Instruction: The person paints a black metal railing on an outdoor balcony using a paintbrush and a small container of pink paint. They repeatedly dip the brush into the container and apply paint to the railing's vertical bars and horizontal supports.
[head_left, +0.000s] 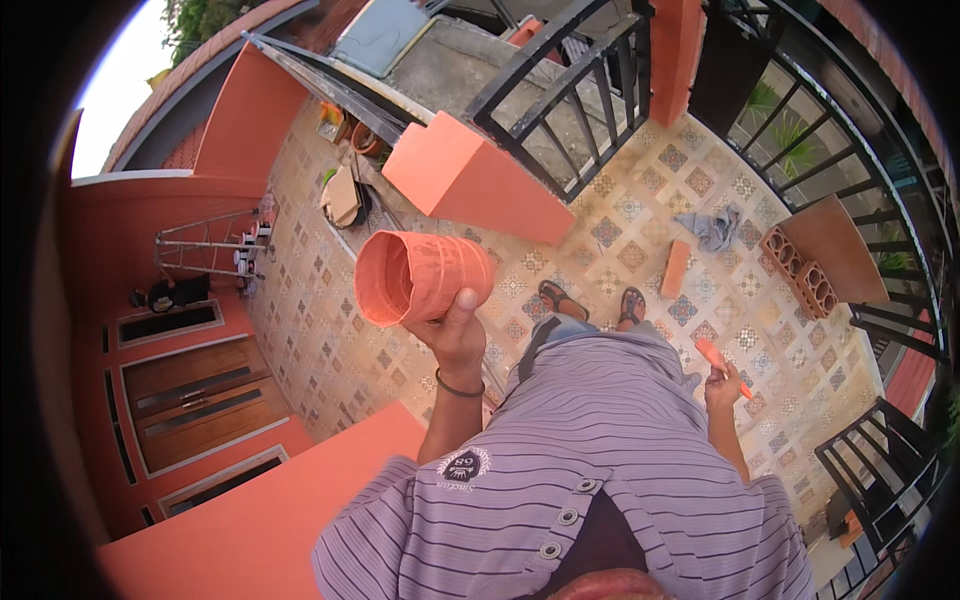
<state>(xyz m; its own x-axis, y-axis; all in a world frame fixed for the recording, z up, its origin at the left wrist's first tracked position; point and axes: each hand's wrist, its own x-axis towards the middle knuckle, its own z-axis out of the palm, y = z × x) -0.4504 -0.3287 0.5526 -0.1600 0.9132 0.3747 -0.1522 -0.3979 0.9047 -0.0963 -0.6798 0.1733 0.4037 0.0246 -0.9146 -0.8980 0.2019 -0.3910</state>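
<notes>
My left hand (454, 337) is raised in front of my chest on the left and grips a plastic cup (457, 274) coated in orange paint. The cup is tipped, its mouth facing left, and its inside is in shadow. Low on the right, my right hand (722, 386) is closed around a paintbrush (709, 352); its bristle end is covered in orange paint and an orange handle end sticks out past the fingers. A sloped orange masonry pillar (480, 184) stands in front of me, beyond the cup.
Black metal railings (555, 90) adjoin the pillar. On the patterned tile floor lie an orange brick (676, 269), a grey rag (716, 227) and hollow blocks (799, 274) by a brown board (832, 247). A person (176, 294) is near paint cans and a metal frame (199, 244) at left.
</notes>
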